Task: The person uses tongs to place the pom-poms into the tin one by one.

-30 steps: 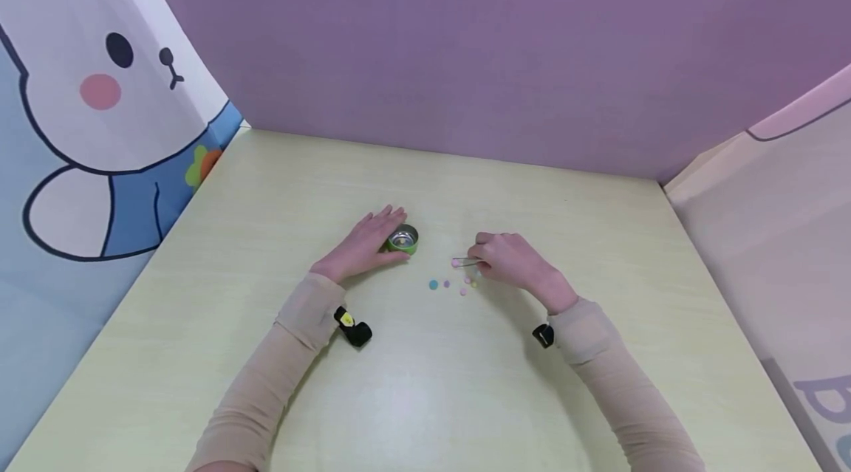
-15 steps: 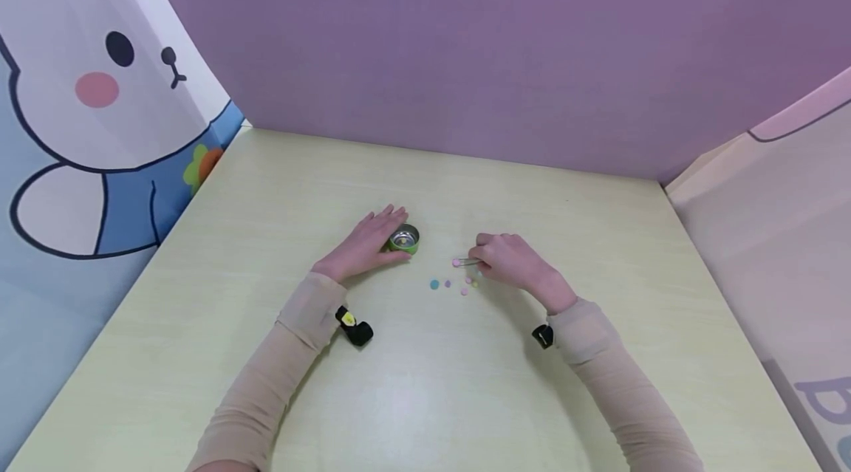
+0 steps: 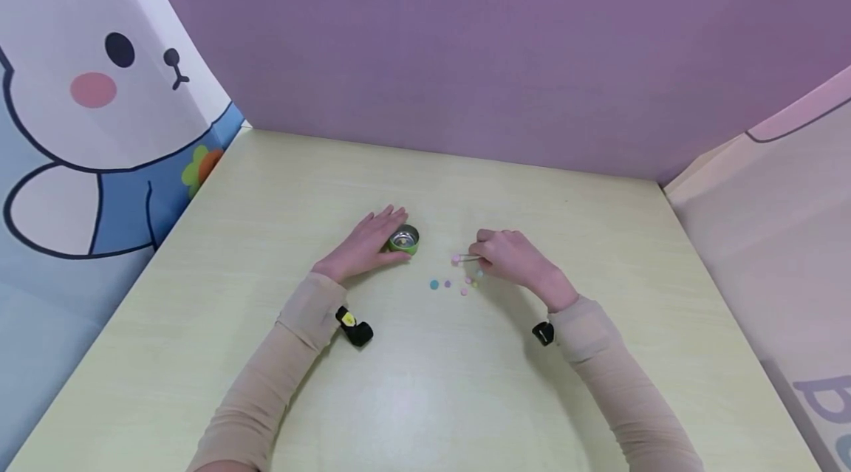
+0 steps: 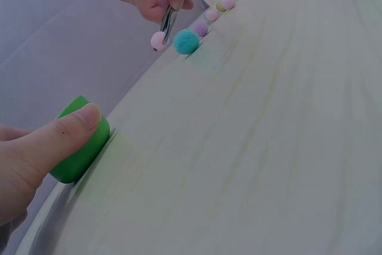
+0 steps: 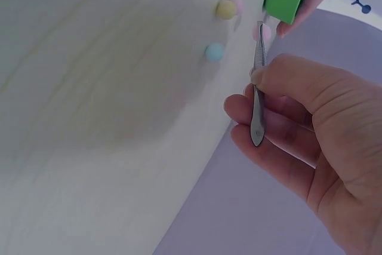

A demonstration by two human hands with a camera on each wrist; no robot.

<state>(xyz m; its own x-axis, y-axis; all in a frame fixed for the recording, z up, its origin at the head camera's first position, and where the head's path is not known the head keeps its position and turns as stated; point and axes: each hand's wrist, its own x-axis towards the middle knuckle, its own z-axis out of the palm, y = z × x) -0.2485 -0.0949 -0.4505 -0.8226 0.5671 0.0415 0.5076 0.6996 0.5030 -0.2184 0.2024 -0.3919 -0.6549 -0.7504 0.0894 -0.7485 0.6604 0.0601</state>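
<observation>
Holds a green cup [image 4: 86,154] in the left hand [image 3: 364,241] (shiny inside, in head view only); pinches tweezers [image 5: 258,106] in the right hand [image 3: 512,259], with pink ball [image 4: 157,40] at tip.

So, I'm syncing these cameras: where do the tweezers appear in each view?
Head: the tweezers are just right of centre, slightly below mid-height.
Left wrist: near the top, slightly left of centre.
Right wrist: right of centre, roughly upright.
Shared landmark: the green container.
</observation>
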